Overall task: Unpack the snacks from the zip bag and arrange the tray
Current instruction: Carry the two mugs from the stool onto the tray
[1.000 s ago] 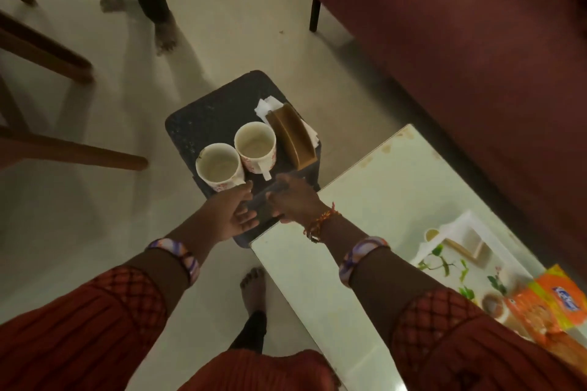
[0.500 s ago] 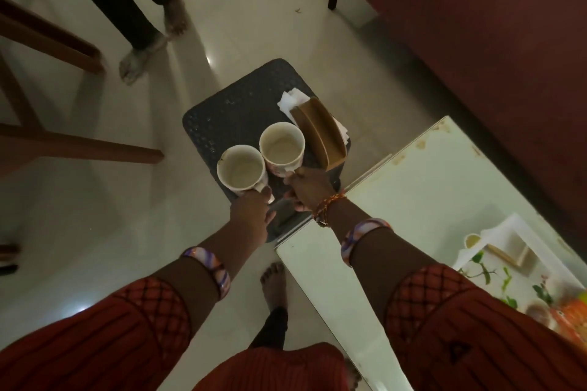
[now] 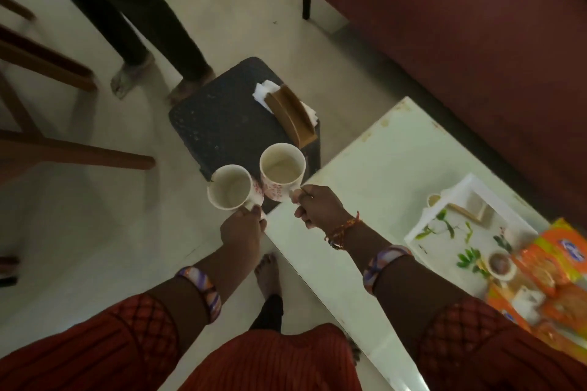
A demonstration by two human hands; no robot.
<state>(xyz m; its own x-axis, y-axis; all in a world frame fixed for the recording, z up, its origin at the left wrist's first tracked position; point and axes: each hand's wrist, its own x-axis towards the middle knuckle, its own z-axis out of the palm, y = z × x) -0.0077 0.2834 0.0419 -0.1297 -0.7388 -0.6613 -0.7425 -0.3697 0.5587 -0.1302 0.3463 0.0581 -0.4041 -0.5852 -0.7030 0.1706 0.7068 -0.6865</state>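
Note:
My left hand [image 3: 243,227] grips the handle of a white mug [image 3: 230,187], held above the floor beside the dark stool [image 3: 219,124]. My right hand [image 3: 317,206] grips the handle of a second white mug [image 3: 282,170] with a red pattern. Both mugs touch side by side near the corner of the white table [image 3: 390,165]. A white tray [image 3: 470,232] with a leaf print lies on the table at the right. Orange snack packets [image 3: 552,276] lie over the tray's near right end.
A brown napkin holder [image 3: 290,114] with white napkins stands on the stool's far corner. Another person's legs [image 3: 152,51] stand just behind the stool. A maroon sofa [image 3: 476,41] runs along the right. Wooden chair legs [image 3: 76,155] lie at the left. My bare foot [image 3: 266,273] is below the table edge.
Both hands have closed on the mug handles and lifted the two mugs off the stool, bringing them back toward the table corner. The other person's legs have stepped closer to the stool.

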